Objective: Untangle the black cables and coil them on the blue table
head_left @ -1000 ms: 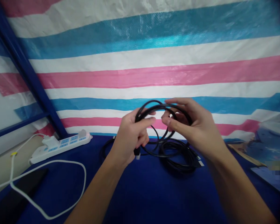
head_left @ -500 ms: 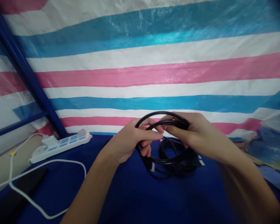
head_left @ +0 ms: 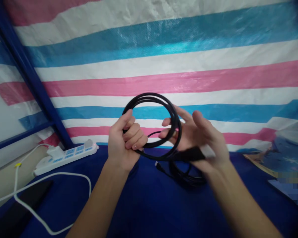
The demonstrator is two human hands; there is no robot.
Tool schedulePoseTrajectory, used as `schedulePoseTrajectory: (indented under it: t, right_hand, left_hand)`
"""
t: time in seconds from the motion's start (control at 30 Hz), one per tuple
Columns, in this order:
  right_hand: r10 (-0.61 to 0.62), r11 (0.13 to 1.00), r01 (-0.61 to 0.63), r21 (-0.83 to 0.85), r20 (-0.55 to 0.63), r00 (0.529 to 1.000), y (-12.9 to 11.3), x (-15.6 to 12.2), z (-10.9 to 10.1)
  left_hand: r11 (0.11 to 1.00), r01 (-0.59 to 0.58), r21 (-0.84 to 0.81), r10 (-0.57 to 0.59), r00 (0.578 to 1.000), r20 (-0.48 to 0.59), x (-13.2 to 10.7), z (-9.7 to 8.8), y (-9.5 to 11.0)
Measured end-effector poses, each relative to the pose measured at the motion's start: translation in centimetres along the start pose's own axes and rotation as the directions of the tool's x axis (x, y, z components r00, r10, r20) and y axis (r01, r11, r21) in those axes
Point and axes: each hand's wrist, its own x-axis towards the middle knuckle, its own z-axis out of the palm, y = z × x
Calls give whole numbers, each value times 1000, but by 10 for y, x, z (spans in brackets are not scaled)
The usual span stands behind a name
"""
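My left hand [head_left: 123,142] is closed around a black cable [head_left: 151,98] wound into a round coil, held upright above the blue table [head_left: 149,205]. My right hand [head_left: 201,142] is just right of the coil with its fingers spread, and the coil's right side and a blurred black plug end [head_left: 188,154] rest against its fingers and palm. A second bundle of black cable [head_left: 186,173] lies on the table under my right hand, partly hidden by it.
A white power strip [head_left: 67,155] lies at the table's back left, its white cord [head_left: 52,178] looping forward. A dark flat object [head_left: 27,201] sits at the near left. A striped tarp [head_left: 164,66] hangs behind, a blue frame post [head_left: 32,79] at left, papers [head_left: 275,165] at right.
Both hands rose from near the table. The coil now stands upright in my left hand, and my right hand has opened from its grasp on the loops.
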Motion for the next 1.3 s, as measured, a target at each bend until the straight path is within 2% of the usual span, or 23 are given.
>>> schedulePoseTrajectory:
  t: [0.07,0.13,0.2,0.27,0.33,0.43,0.47,0.53,0.57,0.6,0.63,0.7,0.73,0.8,0.87,0.93,1.0,1.1,1.13,1.17,1.23,1.3]
  right_hand:
    - [-47,979,56,194,-50,998,17,3,10]
    - [-92,960,109,258,-77,993,35,4,19]
    - [-129,958,145,247,-77,989,47,5,25]
    - [-158,970,173,169,-99,983,52,5,27]
    - [-172,984,179,26,-165,971,50,5,27]
    - [-148,971,88,-221,-274,950,36,4,21]
    - [-112,963,34,-268,-281,953,29,3,17]
    - [18,916,-108,-387,-228,973,14,0,10]
    - [106,855,-187,-485,-189,976,7,-2,7]
    - [199,728,-256,-636,-162,967,1,-4,5]
    - [259,561,-287,-776,-164,952,-4,-6,3]
    - [237,198,-259,-946,-210,949,-10,-8,1]
    - [162,75,-240,-968,-225,961,-11,-8,1]
    - [-16,-74,-217,-973,-216,976,-10,-9,2]
    - [-139,-181,-185,-966,-161,977,-8,-9,4]
    - [-198,-285,-137,-949,-82,977,-4,-10,6]
    - [-218,-355,-82,-931,-3,976,1,-12,10]
    - [-214,-409,-18,-912,77,974,9,-17,17]
    - [-225,-395,4,-919,101,969,10,-19,20]
    - [-245,-346,24,-938,115,963,11,-21,22]
    - [-286,-144,57,-988,97,953,9,-25,25]
    - [-257,119,47,-992,15,966,3,-28,25]
  left_hand:
    - [988,-116,-100,103,987,-125,4,-2,-5]
    - [969,-195,-150,157,959,-235,6,-4,-13]
    - [959,-232,-165,177,940,-292,8,-5,-19]
    - [956,-249,-157,194,934,-300,9,-5,-22]
    - [975,-192,-107,162,956,-245,10,-6,-19]
    - [990,23,136,-19,999,-28,10,-10,-6]
    - [962,78,261,-94,994,50,9,-12,-1]
    - [852,147,503,-262,951,166,5,-16,9]
    - [783,165,600,-340,920,192,3,-17,10]
    - [712,171,681,-400,896,192,0,-18,10]
    - [648,163,744,-427,887,177,-2,-18,7]
    - [557,96,825,-372,917,144,-5,-16,-5]
    - [528,50,848,-316,938,141,-6,-15,-12]
    - [496,-25,868,-237,958,163,-8,-11,-23]
    - [504,-75,861,-198,960,199,-9,-7,-28]
    - [524,-127,842,-134,964,228,-12,-4,-28]
    - [511,-206,835,-22,967,252,-15,-1,-28]
    - [446,-349,824,143,937,319,-19,0,-31]
    - [453,-382,805,175,924,340,-20,0,-33]
    - [484,-401,778,196,916,351,-21,0,-34]
    - [595,-380,708,204,924,325,-24,-1,-34]
    - [729,-287,622,162,955,250,-26,-1,-31]
